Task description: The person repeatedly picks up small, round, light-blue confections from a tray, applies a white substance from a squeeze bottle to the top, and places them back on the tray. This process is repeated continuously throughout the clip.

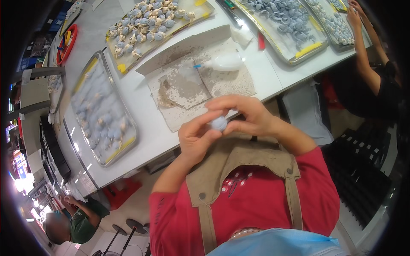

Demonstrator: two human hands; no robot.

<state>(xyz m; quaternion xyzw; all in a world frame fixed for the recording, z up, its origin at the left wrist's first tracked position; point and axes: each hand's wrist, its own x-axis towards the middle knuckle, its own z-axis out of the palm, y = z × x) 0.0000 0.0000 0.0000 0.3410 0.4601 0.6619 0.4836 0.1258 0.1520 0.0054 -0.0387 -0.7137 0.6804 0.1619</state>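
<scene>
Between my two hands, close to my chest, is a small round blue-grey piece (219, 123) with a ridged or segmented surface. My left hand (195, 135) grips it from one side with thumb and forefinger. From the other side, the thumb and curled fingers of my right hand (249, 116) close on it too. Part of the piece is hidden behind the fingertips. Just beyond my hands lies a stained cardboard sheet (175, 121) with a smaller piece of cardboard on it. A white squeeze bottle (226, 62) with a blue tip rests on its side there.
A metal tray (133, 143) of blurry blue-grey pieces stands at the left. Beyond the cardboard, a board (147, 54) carries many blue-and-cream pieces. Another tray (294, 60) of blue-grey parts sits at the right. A red round basket (73, 37) is far left. People work at both sides.
</scene>
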